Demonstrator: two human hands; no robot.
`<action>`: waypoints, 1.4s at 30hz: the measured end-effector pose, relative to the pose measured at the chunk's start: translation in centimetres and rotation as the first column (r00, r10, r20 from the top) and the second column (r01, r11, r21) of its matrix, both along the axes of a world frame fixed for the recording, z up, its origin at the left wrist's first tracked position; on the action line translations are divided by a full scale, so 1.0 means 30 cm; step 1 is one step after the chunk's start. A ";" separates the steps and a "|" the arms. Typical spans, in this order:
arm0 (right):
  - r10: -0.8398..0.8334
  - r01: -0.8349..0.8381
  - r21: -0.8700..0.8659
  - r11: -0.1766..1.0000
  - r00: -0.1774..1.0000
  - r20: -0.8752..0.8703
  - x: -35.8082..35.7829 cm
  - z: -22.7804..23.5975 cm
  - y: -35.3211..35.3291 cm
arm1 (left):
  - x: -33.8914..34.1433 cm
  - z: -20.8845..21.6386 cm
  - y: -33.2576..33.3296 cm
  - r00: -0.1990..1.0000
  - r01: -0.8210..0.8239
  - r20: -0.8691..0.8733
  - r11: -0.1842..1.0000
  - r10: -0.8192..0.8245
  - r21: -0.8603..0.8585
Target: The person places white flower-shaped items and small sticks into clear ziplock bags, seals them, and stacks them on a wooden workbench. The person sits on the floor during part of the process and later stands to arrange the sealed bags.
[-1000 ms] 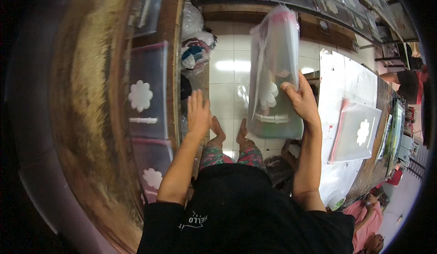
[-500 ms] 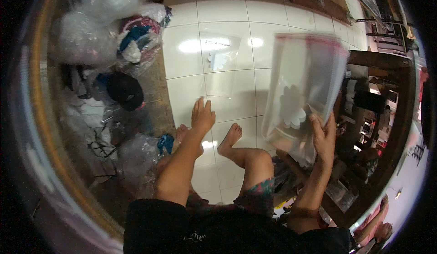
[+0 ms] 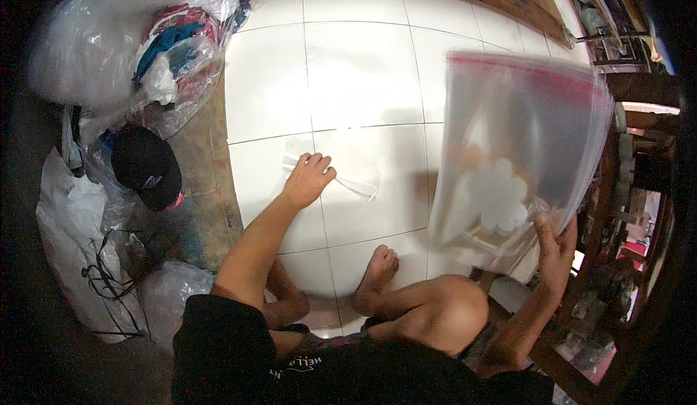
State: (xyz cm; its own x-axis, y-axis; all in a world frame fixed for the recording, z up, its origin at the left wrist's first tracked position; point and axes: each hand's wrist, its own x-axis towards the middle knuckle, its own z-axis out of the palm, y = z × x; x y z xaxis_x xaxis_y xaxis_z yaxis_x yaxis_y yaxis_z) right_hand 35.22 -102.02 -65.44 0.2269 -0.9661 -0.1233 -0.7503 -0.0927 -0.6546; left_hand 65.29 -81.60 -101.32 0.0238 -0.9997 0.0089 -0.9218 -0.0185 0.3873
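Note:
My right hand point(image 3: 555, 249) grips a stack of clear plastic bags point(image 3: 537, 133) by its lower right corner, holding it raised above the floor on the right. A red-pink strip runs along the stack's top edge, and a pale flower shape point(image 3: 495, 196) shows low on its face. On the tiles ahead of me lies a single clear bag point(image 3: 357, 186), hard to make out against the glare. My left hand point(image 3: 308, 178) is at its near edge, fingers curled down and closed on the plastic, which bends up beside them. The fingertips' undersides are hidden.
Bulging plastic bags point(image 3: 87, 64), one with coloured cloth point(image 3: 181, 38), crowd the left side. A black cap point(image 3: 147, 167) and black cords point(image 3: 109, 281) lie nearer. My bare foot point(image 3: 379, 268) rests on the tiled floor point(image 3: 363, 64). Dark wooden furniture point(image 3: 646, 89) stands at right.
My left hand has gone from hovering open near the floor bag to closing on its near edge, which now bends. The right hand's stack appears farther right and larger as the view shifted.

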 end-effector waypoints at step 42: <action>0.279 -0.293 0.063 0.954 0.944 0.174 -0.145 -0.248 0.067 | 0.244 0.190 0.118 0.032 -0.542 -0.785 0.671 0.618 0.506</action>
State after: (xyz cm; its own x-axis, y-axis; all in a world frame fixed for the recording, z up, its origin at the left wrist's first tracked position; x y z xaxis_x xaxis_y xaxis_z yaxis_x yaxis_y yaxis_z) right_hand 30.88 -100.00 -72.88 0.5160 -0.8446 -0.1428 -0.5841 -0.2249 -0.7799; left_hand 72.62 -78.07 -95.62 0.5499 -0.6525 -0.5213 0.3054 -0.4238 0.8527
